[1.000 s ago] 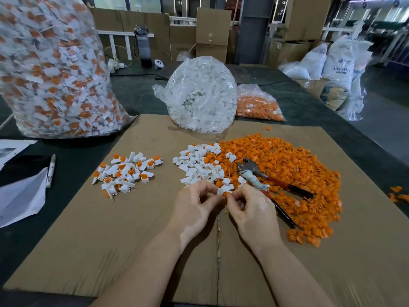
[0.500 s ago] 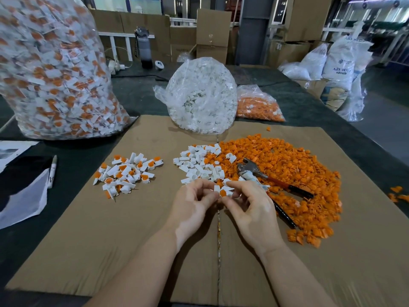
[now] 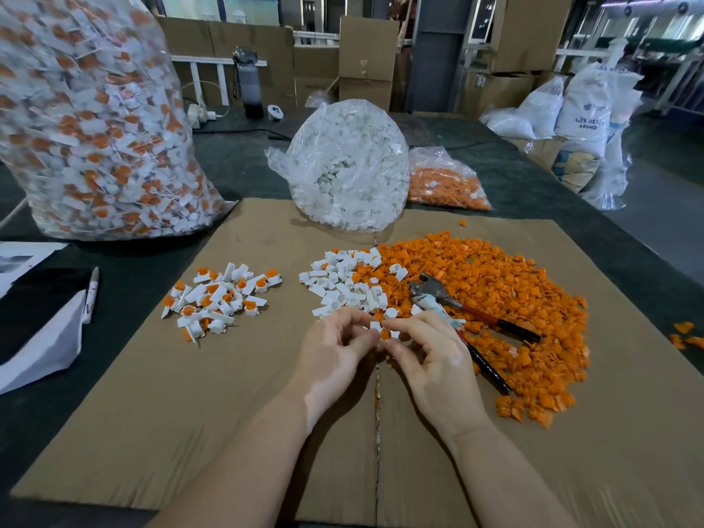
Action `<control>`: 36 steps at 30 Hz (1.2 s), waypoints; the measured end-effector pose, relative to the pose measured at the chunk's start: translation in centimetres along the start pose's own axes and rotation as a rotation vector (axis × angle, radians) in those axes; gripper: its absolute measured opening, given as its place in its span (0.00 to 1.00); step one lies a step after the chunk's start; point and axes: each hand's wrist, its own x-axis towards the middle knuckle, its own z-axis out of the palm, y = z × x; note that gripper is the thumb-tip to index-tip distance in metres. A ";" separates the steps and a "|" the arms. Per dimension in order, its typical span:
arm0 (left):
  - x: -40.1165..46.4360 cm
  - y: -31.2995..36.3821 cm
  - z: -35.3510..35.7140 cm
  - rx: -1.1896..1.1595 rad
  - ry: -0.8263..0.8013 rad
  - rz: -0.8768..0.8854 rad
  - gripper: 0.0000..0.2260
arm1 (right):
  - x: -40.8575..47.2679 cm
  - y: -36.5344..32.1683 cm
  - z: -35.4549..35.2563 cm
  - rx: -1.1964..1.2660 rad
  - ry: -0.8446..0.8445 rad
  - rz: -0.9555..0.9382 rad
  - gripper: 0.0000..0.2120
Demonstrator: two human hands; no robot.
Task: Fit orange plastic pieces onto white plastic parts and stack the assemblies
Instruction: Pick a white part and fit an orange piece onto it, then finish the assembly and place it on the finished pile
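Note:
My left hand (image 3: 335,352) and my right hand (image 3: 426,356) meet fingertip to fingertip over the cardboard sheet (image 3: 190,405). Between them they pinch a small white part with an orange piece (image 3: 383,331) in it. Just beyond lies a pile of loose white parts (image 3: 343,283). A wide heap of orange pieces (image 3: 495,299) spreads to the right. A pile of finished white-and-orange assemblies (image 3: 217,299) lies at the left of the sheet.
Red-and-black-handled pliers (image 3: 457,310) lie on the orange heap by my right hand. Bags stand behind: assemblies (image 3: 91,120), white parts (image 3: 346,165), orange pieces (image 3: 445,184). A marker (image 3: 91,295) and papers lie on the dark table (image 3: 236,165) at the left.
Both hands have stayed together at the same spot; the fingers shifted slightly on the small piece, and the orange insert now shows between the fingertips.

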 end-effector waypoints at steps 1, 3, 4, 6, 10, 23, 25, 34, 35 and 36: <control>0.0 0.0 0.0 0.005 0.000 0.006 0.04 | 0.0 0.0 0.0 -0.009 0.000 -0.004 0.11; 0.2 -0.1 0.1 0.006 0.000 0.010 0.03 | 0.0 0.0 0.1 -0.029 -0.001 -0.008 0.11; 0.3 -0.1 0.2 -0.002 0.003 0.004 0.03 | 0.0 0.0 0.1 -0.030 0.000 -0.004 0.11; 0.4 -0.2 0.3 -0.035 0.017 -0.014 0.04 | 0.0 0.0 -0.1 -0.030 0.015 0.024 0.11; 0.7 -0.2 0.5 -0.101 0.029 -0.051 0.06 | 0.6 0.3 -1.2 -0.269 0.124 0.186 0.12; 1.6 0.1 0.5 -0.117 0.012 -0.114 0.06 | 4.0 1.8 -4.2 -0.859 -0.362 0.653 0.25; 1.8 0.0 0.5 -0.118 0.030 -0.116 0.05 | 4.1 1.8 -4.2 -0.828 -0.344 0.629 0.25; 2.5 0.4 0.1 -0.405 0.108 -0.266 0.05 | 4.0 -1.4 -4.8 -0.328 -0.380 0.493 0.11; 2.6 0.6 0.0 -0.435 0.109 -0.284 0.06 | 4.1 -1.8 -4.9 -0.241 -0.416 0.495 0.11; 2.7 0.8 -0.1 -0.466 0.110 -0.301 0.06 | 4.2 -2.2 -5.0 -0.174 -0.448 0.503 0.12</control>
